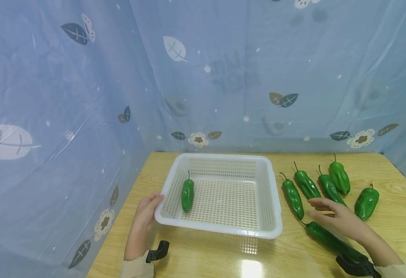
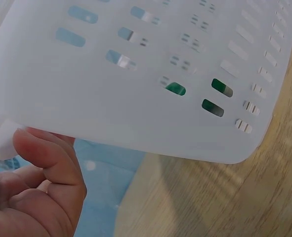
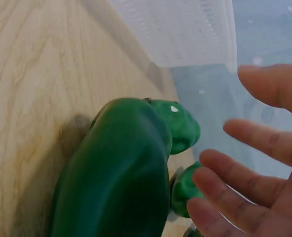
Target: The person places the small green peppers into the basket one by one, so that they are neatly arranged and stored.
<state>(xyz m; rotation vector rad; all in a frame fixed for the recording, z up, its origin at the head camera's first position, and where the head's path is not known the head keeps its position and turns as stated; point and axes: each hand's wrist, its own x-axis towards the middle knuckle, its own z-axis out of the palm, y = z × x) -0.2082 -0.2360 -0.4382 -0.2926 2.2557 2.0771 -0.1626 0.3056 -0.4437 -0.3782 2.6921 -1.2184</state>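
A white plastic basket (image 1: 220, 233) with slotted walls is on the wooden table, with one green pepper (image 1: 187, 195) lying in its left side. My left hand (image 1: 148, 210) grips the basket's left rim; the left wrist view shows the fingers (image 2: 52, 158) bent at the rim. My right hand (image 1: 340, 220) hovers over the loose green peppers on the right, fingers spread and holding nothing. Below it lies a long green pepper (image 1: 335, 241), which looms large in the right wrist view. Nearest its fingertips in the head view are two slimmer green peppers (image 1: 293, 199).
Farther back stand more peppers: a pepper (image 1: 340, 177) near the back edge and a short one (image 1: 367, 203) to the right. A blue patterned curtain (image 1: 224, 77) encloses the table (image 1: 203, 255) at the back and left.
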